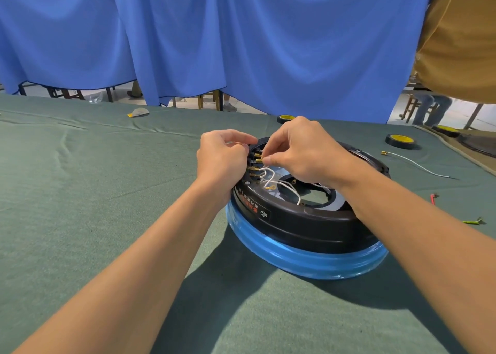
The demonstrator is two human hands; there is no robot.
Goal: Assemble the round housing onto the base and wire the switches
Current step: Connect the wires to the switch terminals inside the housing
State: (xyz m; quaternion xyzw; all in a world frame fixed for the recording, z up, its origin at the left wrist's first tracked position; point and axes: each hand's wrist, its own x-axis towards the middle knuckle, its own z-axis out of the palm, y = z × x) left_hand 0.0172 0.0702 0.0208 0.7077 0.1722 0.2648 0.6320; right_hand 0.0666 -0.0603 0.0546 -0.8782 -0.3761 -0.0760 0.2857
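- Bench (80, 192): green-clothed, carrying the parts.
- Base (295, 257): blue, lying on the bench.
- Housing (308, 224): black ring seated on the base.
- Right grip (303, 152): pinches a white wire (271, 176) at the housing's left wall.
- Left grip (222, 157): curled against the rim; what it holds, I cannot tell.
- Terminals (258, 160): brass, between the grips.

Blue curtain (241, 45) behind green-clothed table (80, 192), wooden chair legs (208, 100) beyond, pale floor (456, 116).
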